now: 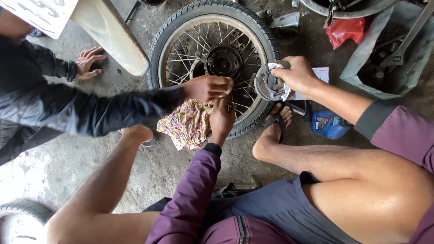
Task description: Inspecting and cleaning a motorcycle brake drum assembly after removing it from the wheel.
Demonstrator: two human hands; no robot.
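A spoked motorcycle wheel (pixel 181 27) with a black hub (pixel 223 60) lies flat on the concrete floor. My right hand (pixel 298 74) grips a round grey brake-shoe part (pixel 267 86) over the wheel's right rim. My left hand (pixel 221 119) reaches to the wheel's near edge, its fingers tucked under a co-worker's hand (pixel 205 87). A yellow patterned cloth (pixel 187 124) hangs where the two hands meet; which hand holds it is unclear.
The co-worker in a dark jacket crouches at left, other hand (pixel 89 62) flat on the floor beside a cream fender (pixel 113 36). A blue oil bottle (pixel 329 124), red bag (pixel 346 29) and grey tool tray (pixel 361 77) sit right. Another tyre (pixel 20 212) lies bottom left.
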